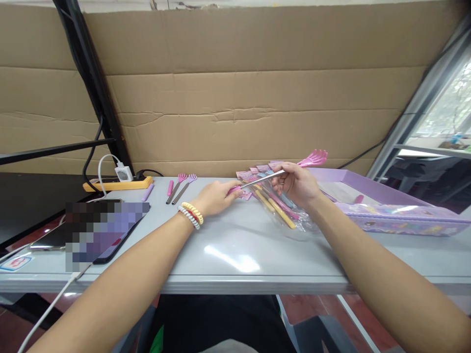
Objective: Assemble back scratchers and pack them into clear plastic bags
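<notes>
My left hand (218,197) is closed on the pink handle end of a back scratcher (268,176), which has a metal rod and a pink hand-shaped head (314,158). Further along the rod, near its middle, my right hand (297,184) pinches it and holds it just above the grey table (235,255). Under my right hand lies a clear plastic bag of coloured sticks (281,208), yellow and pink among them. A beaded bracelet sits on my left wrist.
Two small fork-headed scratchers (181,186) and loose pink and lilac handle pieces (148,192) lie at the back left. A purple tray-like box (386,208) is at right. A phone (91,235), a yellow power strip (117,184) and cables are at left. Cardboard stands behind.
</notes>
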Available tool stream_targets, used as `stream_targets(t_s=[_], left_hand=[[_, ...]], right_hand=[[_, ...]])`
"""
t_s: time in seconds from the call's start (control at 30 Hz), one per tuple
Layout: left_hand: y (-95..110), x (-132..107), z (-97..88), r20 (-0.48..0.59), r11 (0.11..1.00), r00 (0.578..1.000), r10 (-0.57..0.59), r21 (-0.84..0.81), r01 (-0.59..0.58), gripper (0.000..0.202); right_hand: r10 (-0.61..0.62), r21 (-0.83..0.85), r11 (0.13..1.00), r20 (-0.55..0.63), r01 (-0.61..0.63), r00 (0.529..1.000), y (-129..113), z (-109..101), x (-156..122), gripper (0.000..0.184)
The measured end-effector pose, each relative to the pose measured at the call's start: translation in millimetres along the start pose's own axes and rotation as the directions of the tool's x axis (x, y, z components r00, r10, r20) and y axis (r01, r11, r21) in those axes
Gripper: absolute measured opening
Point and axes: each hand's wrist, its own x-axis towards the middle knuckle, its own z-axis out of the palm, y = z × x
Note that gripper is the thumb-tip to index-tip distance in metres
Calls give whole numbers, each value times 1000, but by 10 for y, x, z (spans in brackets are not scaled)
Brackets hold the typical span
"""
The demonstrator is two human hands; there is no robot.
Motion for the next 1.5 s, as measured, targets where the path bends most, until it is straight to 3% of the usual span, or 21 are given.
stream_targets(t_s=[0.4, 0.67, 0.97, 1.5], left_hand=[[21, -14, -20, 50, 997, 997, 67, 40, -69, 41], [19, -3, -7, -15, 1000, 1000, 15, -17, -16, 41], [5, -15, -6, 6, 999, 999, 48, 11, -48, 39], [59, -27, -17, -17, 982, 994, 110, -152, -111, 35]], right_hand=[[22, -70, 997, -14, -23, 1000, 5, 3, 11, 15], [-26, -42, 999, -3, 26, 1000, 10, 4, 8, 17], [-32, -60, 998, 17, 33, 999, 29, 12, 12, 18], [-66, -16, 998, 72, 68, 995, 20, 81, -44, 19]])
